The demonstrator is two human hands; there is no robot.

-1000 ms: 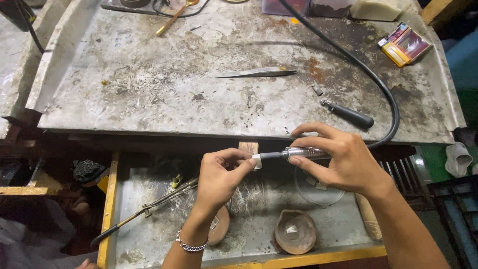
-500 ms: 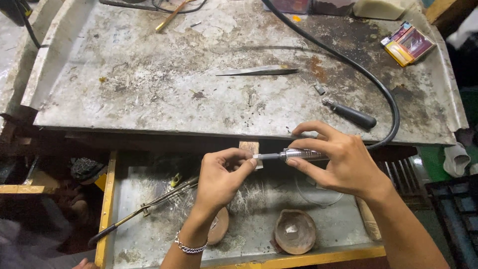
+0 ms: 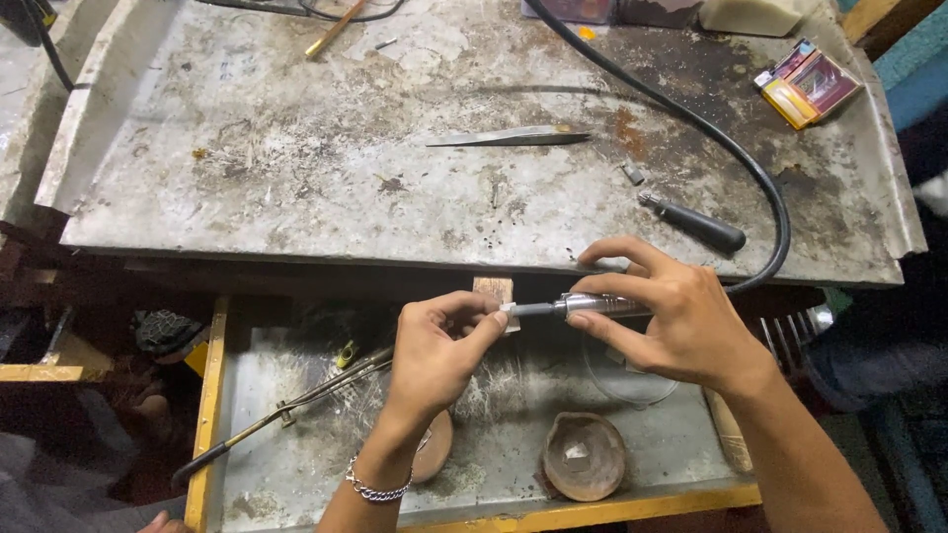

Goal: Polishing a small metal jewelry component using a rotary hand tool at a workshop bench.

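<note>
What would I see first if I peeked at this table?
First you'd see two hands in the middle: the right hand holds a silver rotary tool like a pen, its tip meeting something small pinched in the left hand by a little wooden peg. A thick black cable loops across the scratched metal bench behind, past long tweezers. Below, a round brown bowl sits in the tray.

Your silver handpiece [image 3: 592,305] trails a black hose [image 3: 760,178]; your bench top [image 3: 296,188] is grey, blotched white and rust; your drawer's rim [image 3: 209,395] is yellow; your bowl [image 3: 585,456] is brown.
</note>
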